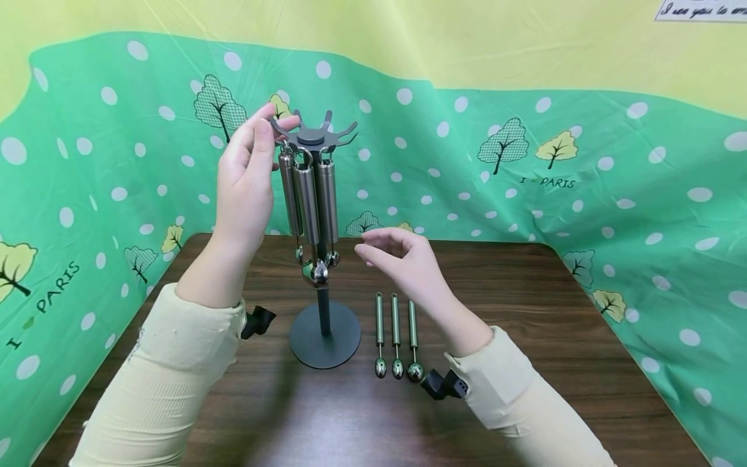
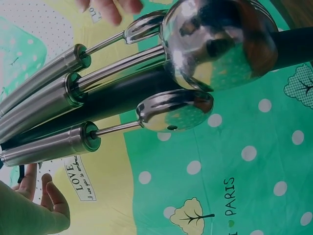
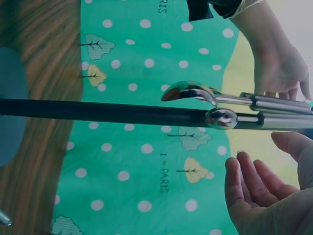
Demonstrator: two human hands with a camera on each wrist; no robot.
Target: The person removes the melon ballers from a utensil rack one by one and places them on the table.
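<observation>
A dark metal utensil stand (image 1: 325, 334) rises from a round base, its top spreading into several curved hooks. Steel scoops (image 1: 307, 201) with tubular handles and rounded, shiny bowls hang from it, bowls down. My left hand (image 1: 248, 165) is raised at the stand's left top, its fingers touching a hook; the left wrist view has the scoop bowls (image 2: 176, 110) up close. Lower, to the right of the hanging scoops, my right hand (image 1: 405, 259) hovers with loosely bent fingers and nothing in them. In the right wrist view that hand (image 3: 274, 196) is beside the handles, apart from them.
Three more scoops (image 1: 396, 331) lie side by side on the brown wooden table (image 1: 525, 389), right of the base and partly below my right forearm. Behind the table hangs a green and yellow cloth (image 1: 432, 143) with dots and trees. Each wrist wears a black device (image 1: 257, 322).
</observation>
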